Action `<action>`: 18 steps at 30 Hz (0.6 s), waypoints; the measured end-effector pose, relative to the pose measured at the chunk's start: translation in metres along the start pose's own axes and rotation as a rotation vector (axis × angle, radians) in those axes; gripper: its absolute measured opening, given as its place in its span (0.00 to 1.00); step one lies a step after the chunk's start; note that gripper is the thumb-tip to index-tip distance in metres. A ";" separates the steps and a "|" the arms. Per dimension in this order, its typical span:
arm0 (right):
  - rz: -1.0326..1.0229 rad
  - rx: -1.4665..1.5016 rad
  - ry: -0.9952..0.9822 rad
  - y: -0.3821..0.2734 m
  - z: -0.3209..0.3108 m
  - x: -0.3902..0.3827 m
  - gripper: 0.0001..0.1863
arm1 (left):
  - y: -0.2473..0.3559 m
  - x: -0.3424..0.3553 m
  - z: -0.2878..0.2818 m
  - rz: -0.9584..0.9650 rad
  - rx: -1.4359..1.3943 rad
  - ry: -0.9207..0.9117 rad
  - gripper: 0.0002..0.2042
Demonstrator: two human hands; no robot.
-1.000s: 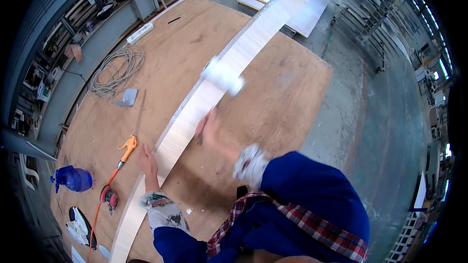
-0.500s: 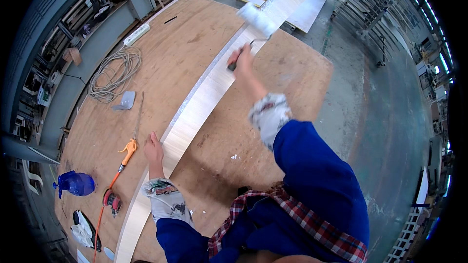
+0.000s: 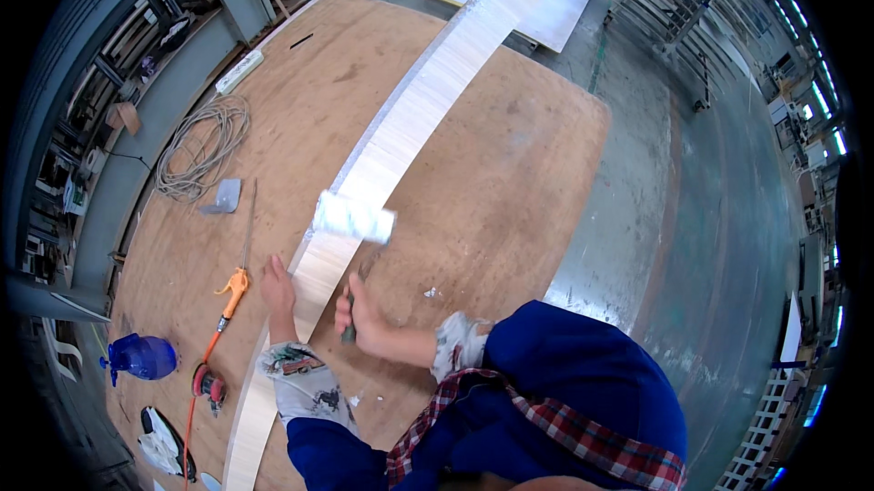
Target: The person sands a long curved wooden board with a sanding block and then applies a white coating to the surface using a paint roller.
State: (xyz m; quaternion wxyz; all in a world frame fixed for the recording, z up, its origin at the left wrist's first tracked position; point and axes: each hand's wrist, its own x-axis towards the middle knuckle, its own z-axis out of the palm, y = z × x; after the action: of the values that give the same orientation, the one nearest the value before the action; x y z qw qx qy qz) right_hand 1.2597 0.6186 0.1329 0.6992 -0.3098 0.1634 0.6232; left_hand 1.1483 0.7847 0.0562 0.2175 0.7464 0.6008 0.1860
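Roller — white and slightly blurred — sits across the long pale strip, which crosses the tabletop and overhangs its far edge. The right hand grasps the roller's dark handle; the left hand, released with fingers outstretched, is beside the strip's left border. Coiled cable lies near the tabletop's left edge.

Left hand is extended, right hand curled.
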 end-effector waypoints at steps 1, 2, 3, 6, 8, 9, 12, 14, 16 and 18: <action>-0.105 -0.058 0.007 -0.020 0.007 0.009 0.21 | 0.000 -0.001 -0.001 -0.014 -0.010 -0.003 0.24; -0.213 -0.116 0.015 -0.046 0.018 0.019 0.21 | -0.001 -0.003 -0.001 -0.011 0.005 0.015 0.24; -0.329 -0.142 0.010 -0.074 0.025 0.035 0.21 | -0.003 -0.003 -0.001 -0.001 0.020 0.032 0.24; -0.715 -0.142 -0.030 -0.202 0.047 0.090 0.20 | -0.001 0.000 0.004 0.030 0.078 0.042 0.24; -0.933 -0.252 0.079 -0.294 0.055 0.114 0.23 | -0.002 0.001 0.009 0.049 0.092 0.045 0.24; -0.884 -0.172 0.078 -0.331 0.057 0.112 0.23 | -0.002 0.002 0.012 0.057 0.077 0.057 0.24; -0.875 -0.370 0.148 -0.334 0.037 0.118 0.25 | 0.003 0.002 0.015 0.036 0.101 0.042 0.23; -0.819 -0.545 0.221 -0.263 0.019 0.119 0.28 | 0.003 0.004 0.013 0.019 0.108 0.056 0.23; -0.791 -0.598 0.199 -0.147 0.007 0.083 0.30 | -0.005 0.001 0.012 0.019 0.081 0.092 0.23; -0.524 -0.548 0.163 -0.055 -0.017 0.046 0.25 | -0.009 0.001 0.010 0.024 0.084 0.102 0.23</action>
State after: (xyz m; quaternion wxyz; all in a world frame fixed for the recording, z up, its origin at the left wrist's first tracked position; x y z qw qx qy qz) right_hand 1.3235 0.6418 0.1043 0.7107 -0.5651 -0.0388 0.4173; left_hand 1.1471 0.7865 0.0429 0.1528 0.7514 0.6096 0.2010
